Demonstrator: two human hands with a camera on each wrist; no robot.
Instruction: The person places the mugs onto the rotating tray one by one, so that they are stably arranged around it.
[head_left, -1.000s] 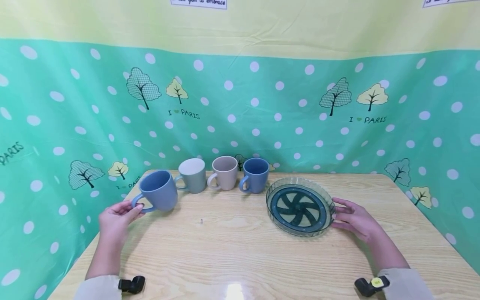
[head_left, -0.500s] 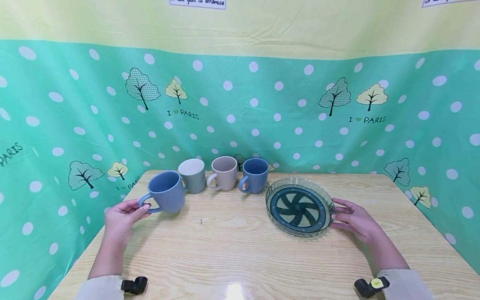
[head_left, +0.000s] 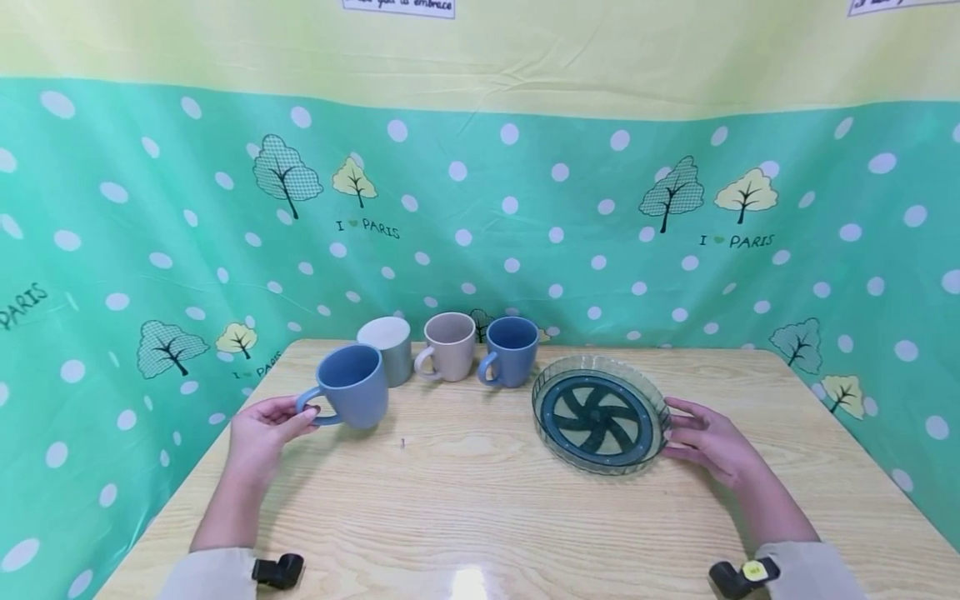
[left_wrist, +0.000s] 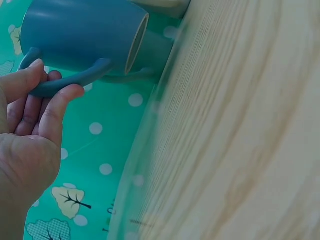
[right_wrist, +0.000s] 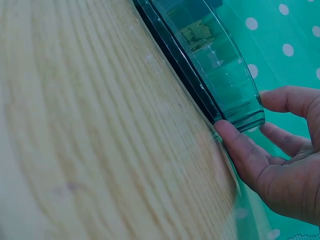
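Holding blue mug (head_left: 354, 385) by its handle

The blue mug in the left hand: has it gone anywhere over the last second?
Yes. The left hand, gripping the blue mug by its handle, has carried it rightward, toward the tray. The right hand stays against the tray's rim, and the three mugs at the back have not moved.

right hand (right_wrist: 280, 165) touching clear tray (right_wrist: 220, 85), wooden table (right_wrist: 75, 150)
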